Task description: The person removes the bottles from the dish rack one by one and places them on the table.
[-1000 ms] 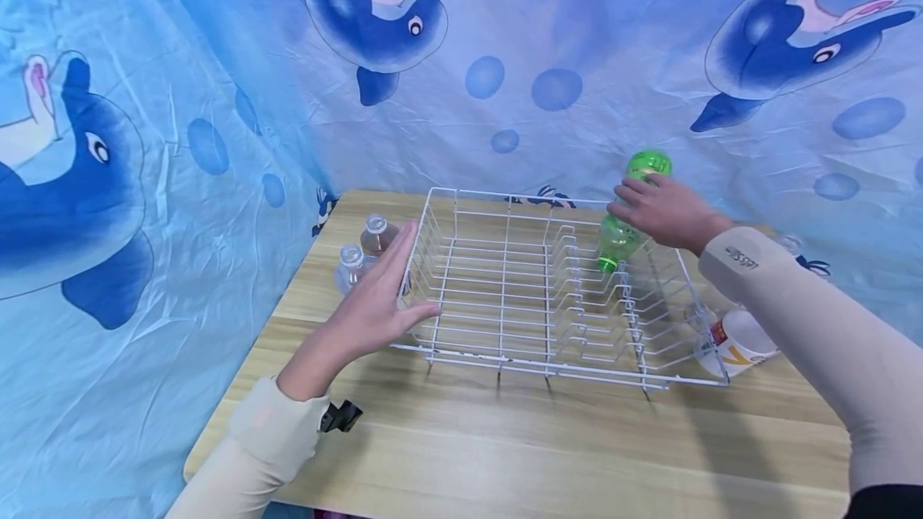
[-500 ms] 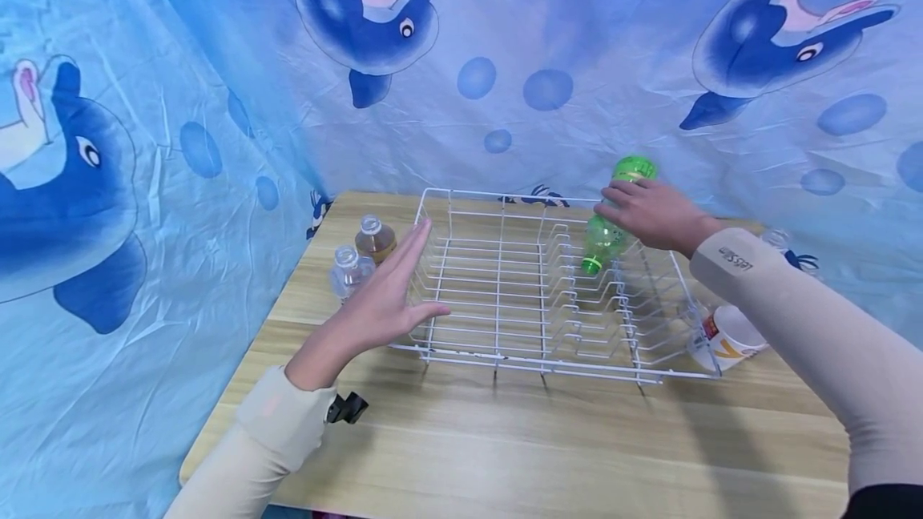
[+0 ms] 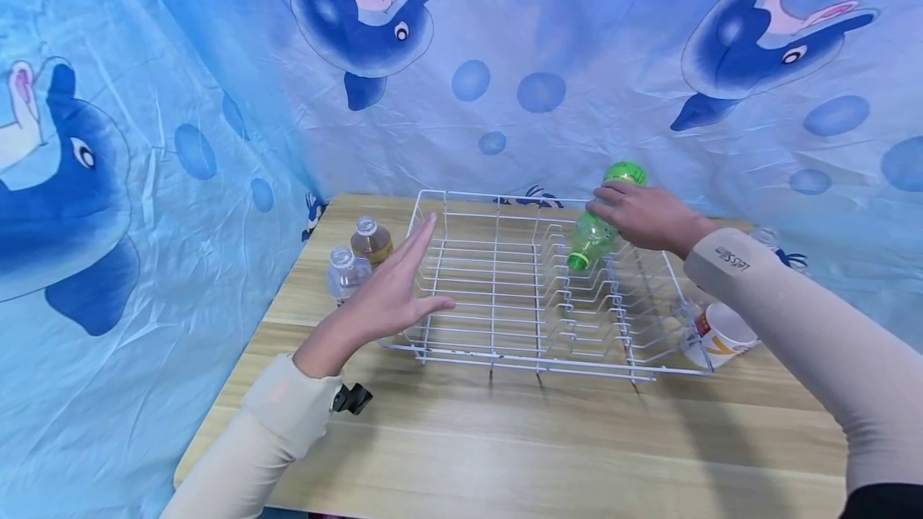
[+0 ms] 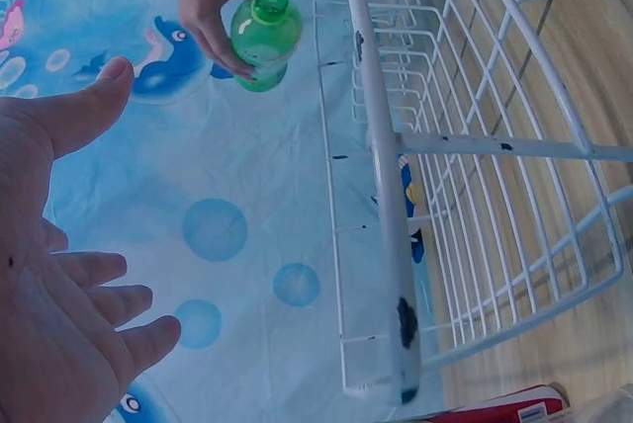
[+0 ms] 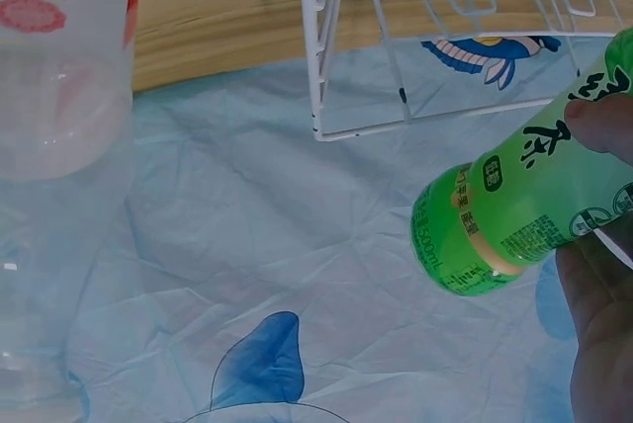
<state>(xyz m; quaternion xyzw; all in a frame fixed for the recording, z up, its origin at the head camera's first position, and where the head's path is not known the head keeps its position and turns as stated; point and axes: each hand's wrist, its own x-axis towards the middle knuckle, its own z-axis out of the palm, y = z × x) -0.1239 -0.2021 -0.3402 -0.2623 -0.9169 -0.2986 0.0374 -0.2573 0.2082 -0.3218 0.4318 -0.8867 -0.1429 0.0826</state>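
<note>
In the head view, my right hand [image 3: 645, 216] grips a green plastic bottle [image 3: 593, 235] round its body. The bottle is tilted, cap end down and to the left, above the slotted right part of a white wire dish rack [image 3: 493, 279]. Its green label [image 5: 524, 201] with dark lettering shows in the right wrist view, my thumb lying across it. My left hand [image 3: 385, 295], fingers extended and thumb spread, is at the rack's left end and holds nothing. The left wrist view shows its palm beside the rack's rim [image 4: 391, 186].
A brown-tinted bottle [image 3: 371, 243] and a clear bottle [image 3: 342, 275] stand left of the rack. To the right is a white cup-like container [image 3: 724, 335], with a clear bottle [image 3: 764, 237] partly behind my right sleeve. A blue dolphin-print cloth [image 3: 505, 38] hangs behind the wooden table [image 3: 497, 447].
My right hand has carried the green bottle leftward over the rack, tilting it more. My left hand has shifted slightly right over the rack's left end. The whole head view has drifted a little.
</note>
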